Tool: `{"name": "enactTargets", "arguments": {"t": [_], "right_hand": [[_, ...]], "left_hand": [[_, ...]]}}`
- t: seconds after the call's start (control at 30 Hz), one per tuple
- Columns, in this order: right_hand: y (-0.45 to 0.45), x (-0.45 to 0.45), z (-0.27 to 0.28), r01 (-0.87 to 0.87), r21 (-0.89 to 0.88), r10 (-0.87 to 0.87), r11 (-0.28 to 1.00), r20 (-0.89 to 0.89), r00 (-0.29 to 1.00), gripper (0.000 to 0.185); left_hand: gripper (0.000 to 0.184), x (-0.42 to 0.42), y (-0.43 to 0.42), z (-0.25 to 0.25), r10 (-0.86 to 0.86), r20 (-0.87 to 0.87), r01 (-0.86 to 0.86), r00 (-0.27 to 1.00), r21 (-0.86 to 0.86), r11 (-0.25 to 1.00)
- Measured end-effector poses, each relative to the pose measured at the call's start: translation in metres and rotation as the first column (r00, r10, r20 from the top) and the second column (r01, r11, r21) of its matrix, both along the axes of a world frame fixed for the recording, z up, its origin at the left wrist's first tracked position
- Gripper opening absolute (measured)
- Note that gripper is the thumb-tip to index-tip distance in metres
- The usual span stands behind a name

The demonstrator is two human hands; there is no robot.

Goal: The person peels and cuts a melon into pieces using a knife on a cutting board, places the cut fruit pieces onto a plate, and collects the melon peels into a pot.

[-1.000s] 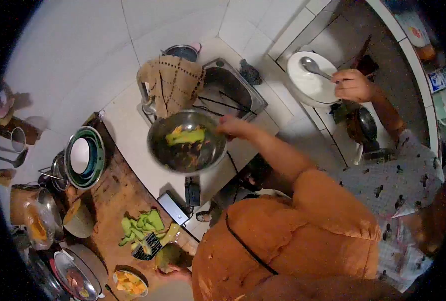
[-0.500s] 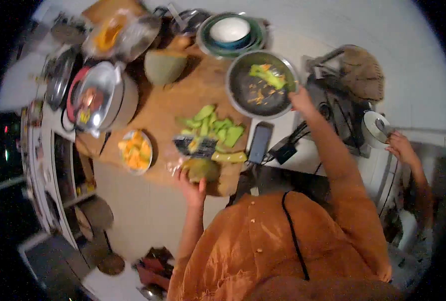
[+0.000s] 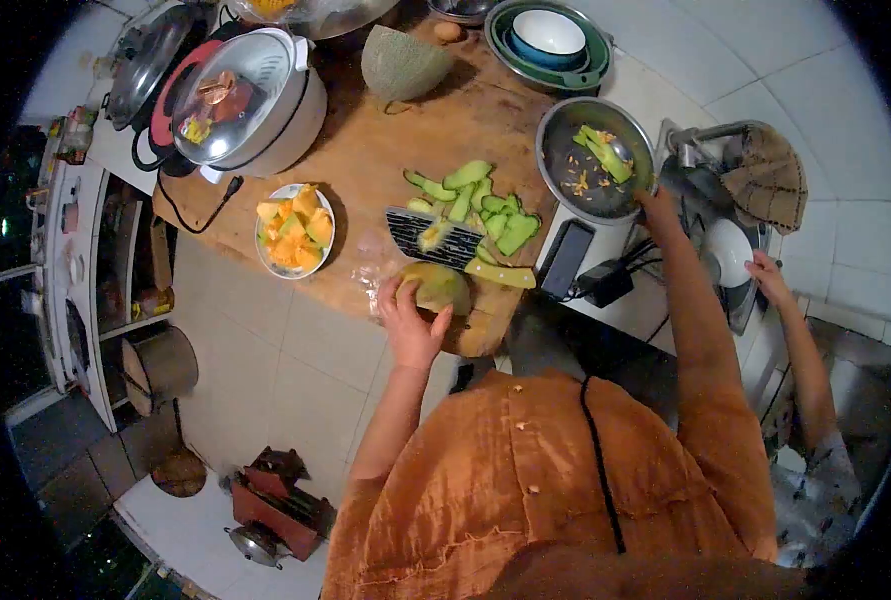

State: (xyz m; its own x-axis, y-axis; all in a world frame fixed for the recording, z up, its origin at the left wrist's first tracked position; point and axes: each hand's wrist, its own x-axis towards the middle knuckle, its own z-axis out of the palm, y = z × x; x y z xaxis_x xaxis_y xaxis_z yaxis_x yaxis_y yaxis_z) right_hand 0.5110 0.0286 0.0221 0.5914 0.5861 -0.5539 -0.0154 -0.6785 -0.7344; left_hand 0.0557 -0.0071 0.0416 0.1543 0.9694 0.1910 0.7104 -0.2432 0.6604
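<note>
The right hand's (image 3: 657, 213) fingers grip the rim of one metal bowl (image 3: 562, 150) holding green peel (image 3: 603, 158) and orange bits (image 3: 581, 184), while one patterned dish (image 3: 300, 275) is heaped with orange chunks (image 3: 295, 238). Of two melon pieces on the surface (image 3: 365, 150), the left hand's (image 3: 412, 325) fingers clasp the nearer melon (image 3: 443, 290). One knife (image 3: 435, 240) lies between it and loose peelings (image 3: 510, 232), one phone (image 3: 569, 256) just beside the bowl.

From where I stand I can read no words, brands, numbers or signs, near or far, left or right
</note>
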Motion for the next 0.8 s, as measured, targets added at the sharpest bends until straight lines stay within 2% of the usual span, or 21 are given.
{"name": "enactTargets", "arguments": {"t": [0.07,0.17,0.2,0.23,0.27,0.33,0.37,0.4,0.43,0.5,0.6,0.63,0.67,0.73,0.77,0.8], "right_hand": [[-0.008,-0.004,0.007,-0.049,-0.036,0.050,0.998,0.007,0.999,0.040],[-0.022,0.032,-0.053,-0.206,-0.048,0.206,0.977,0.441,0.873,0.039],[-0.024,0.020,-0.034,-0.298,-0.013,0.228,0.954,0.678,0.699,0.038],[-0.020,-0.020,0.010,-0.396,-0.011,0.213,0.918,0.857,0.470,0.038],[-0.018,-0.061,0.039,-0.489,-0.040,0.160,0.871,0.965,0.207,0.037],[-0.022,-0.117,0.059,-0.678,0.145,0.388,0.721,0.725,0.568,0.034],[-0.017,-0.154,0.082,-0.625,-0.228,0.662,0.747,0.348,0.664,0.036],[-0.041,-0.168,0.046,-0.798,-0.044,0.706,0.601,0.498,0.504,0.037],[-0.048,-0.184,0.024,-0.924,-0.053,0.653,0.378,0.723,0.226,0.038],[-0.049,-0.215,0.055,-0.897,-0.248,0.790,0.367,0.591,0.160,0.040],[-0.052,-0.222,0.019,-0.891,-0.280,0.728,0.357,0.681,0.078,0.042],[-0.053,-0.223,0.015,-0.893,-0.266,0.728,0.363,0.680,0.093,0.042],[-0.054,-0.222,0.011,-0.893,-0.255,0.726,0.370,0.680,0.106,0.042],[-0.051,-0.219,0.011,-0.897,-0.260,0.737,0.358,0.668,0.101,0.040],[-0.050,-0.215,0.015,-0.912,-0.205,0.743,0.354,0.655,0.141,0.040],[-0.049,-0.214,0.006,-0.921,-0.184,0.750,0.344,0.644,0.152,0.041]], "left_hand": [[0.061,-0.002,0.001,0.000,-0.009,0.003,0.009,1.000,-0.003,1.000],[0.061,0.000,0.002,-0.004,-0.023,0.027,0.022,0.999,0.027,0.999],[0.061,0.001,0.002,-0.007,-0.025,0.041,0.023,0.999,0.054,0.998],[0.062,0.000,0.001,-0.010,-0.026,0.052,0.022,0.998,0.079,0.997],[0.062,-0.002,-0.001,-0.010,-0.018,0.039,0.015,0.999,0.069,0.998],[0.061,0.001,0.001,-0.011,-0.013,0.037,0.010,0.999,0.074,0.997],[0.061,0.003,0.001,-0.011,-0.016,0.060,0.012,0.998,0.065,0.998],[0.060,0.001,0.001,-0.011,-0.028,0.083,0.023,0.996,0.061,0.998],[0.060,0.000,0.000,-0.013,-0.036,0.101,0.030,0.994,0.055,0.998],[0.059,-0.001,0.000,-0.022,-0.044,0.143,0.032,0.989,0.084,0.996],[0.061,-0.001,-0.003,-0.026,-0.021,0.154,0.015,0.988,0.044,0.999],[0.062,-0.002,-0.004,-0.025,-0.011,0.149,0.008,0.989,0.018,1.000],[0.064,-0.001,-0.005,-0.028,0.015,0.217,-0.001,0.976,-0.067,0.998],[0.064,-0.004,-0.005,-0.033,-0.021,0.183,0.018,0.983,0.013,1.000],[0.065,-0.004,-0.005,-0.037,-0.036,0.165,0.028,0.986,0.050,0.998],[0.063,-0.005,-0.007,-0.043,-0.024,0.185,0.019,0.982,0.031,0.999]]}}
